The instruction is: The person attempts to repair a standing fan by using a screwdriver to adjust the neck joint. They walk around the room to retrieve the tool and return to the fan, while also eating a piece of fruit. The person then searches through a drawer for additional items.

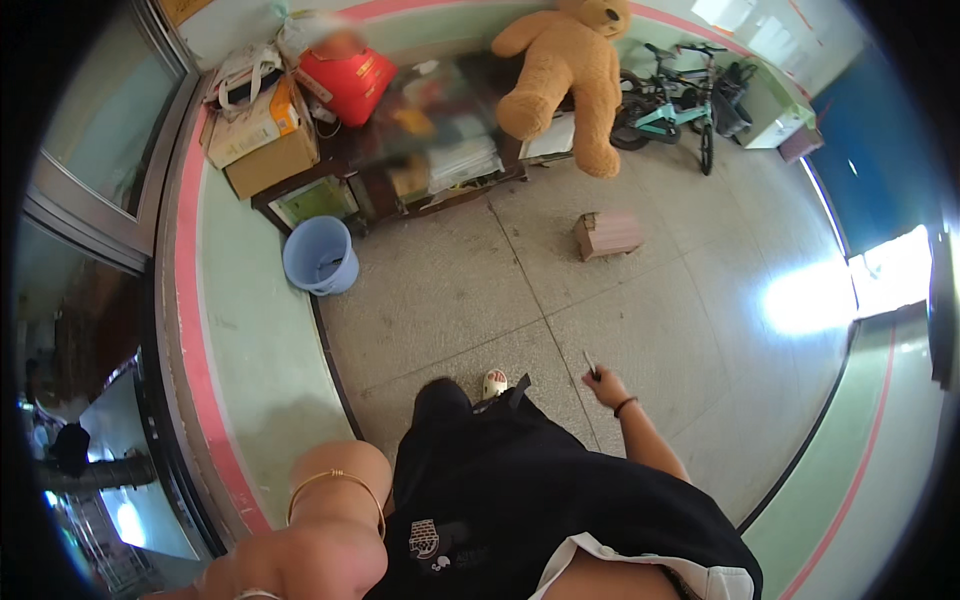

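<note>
Speckled grey floor (450, 290), green-and-pink left wall (250, 350): right hand (611, 388) gripped a slim black-handled tool (595, 371), long axis angled forward and slightly left toward the floor's far edge, left hand (342, 463) well apart, its grip impossible to tell.

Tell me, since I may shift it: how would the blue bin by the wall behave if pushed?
The blue bin looks like smooth plastic, so it's probably light and may slide. Being round, it could roll if toppled. The dark item inside might shift.
</note>
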Available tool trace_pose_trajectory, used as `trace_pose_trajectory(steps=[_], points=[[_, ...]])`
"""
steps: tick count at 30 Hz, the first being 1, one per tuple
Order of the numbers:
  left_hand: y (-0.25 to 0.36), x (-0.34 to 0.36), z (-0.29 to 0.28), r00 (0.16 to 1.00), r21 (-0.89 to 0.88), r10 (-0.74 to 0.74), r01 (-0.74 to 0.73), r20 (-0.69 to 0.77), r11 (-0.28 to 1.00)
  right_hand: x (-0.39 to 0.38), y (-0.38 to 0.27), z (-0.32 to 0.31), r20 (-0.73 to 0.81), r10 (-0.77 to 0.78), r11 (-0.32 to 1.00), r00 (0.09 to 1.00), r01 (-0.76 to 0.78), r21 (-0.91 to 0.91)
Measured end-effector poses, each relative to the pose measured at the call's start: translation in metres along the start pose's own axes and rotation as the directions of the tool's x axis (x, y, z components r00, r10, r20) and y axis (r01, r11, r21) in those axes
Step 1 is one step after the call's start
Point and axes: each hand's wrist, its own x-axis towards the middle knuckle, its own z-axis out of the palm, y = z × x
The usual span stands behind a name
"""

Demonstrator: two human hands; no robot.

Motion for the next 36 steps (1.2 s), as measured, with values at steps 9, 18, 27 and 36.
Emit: trace_pose_trajectory(steps=[9, 18, 27, 36], points=[[-0.064, 0.030, -0.131, 0.979, -0.144, -0.190, 0.177, -0.076, 0.974, 0.145, -0.085, -0.054, 0.050, -0.004, 1.000, 0.999, 0.005, -0.010], [-0.120, 0.077, -0.336, 0.941, -0.073, -0.193, 0.179, -0.279, 0.981, 0.209, -0.153, -0.038, 0.405, 0.355, 0.934, 0.842, -0.336, -0.120], [-0.205, -0.059, -0.583, 0.359, 0.022, -0.361, 0.735, -0.861, 0.678, 0.365, -0.238, -0.012, 0.158, 0.020, 0.988, 0.987, -0.043, 0.146], [-0.255, -0.302, -0.756, 0.105, 0.071, -0.267, 0.989, -0.958, 0.132, 0.592, -0.236, 0.091, 0.395, 0.088, 0.896, 0.914, -0.246, 0.370]])
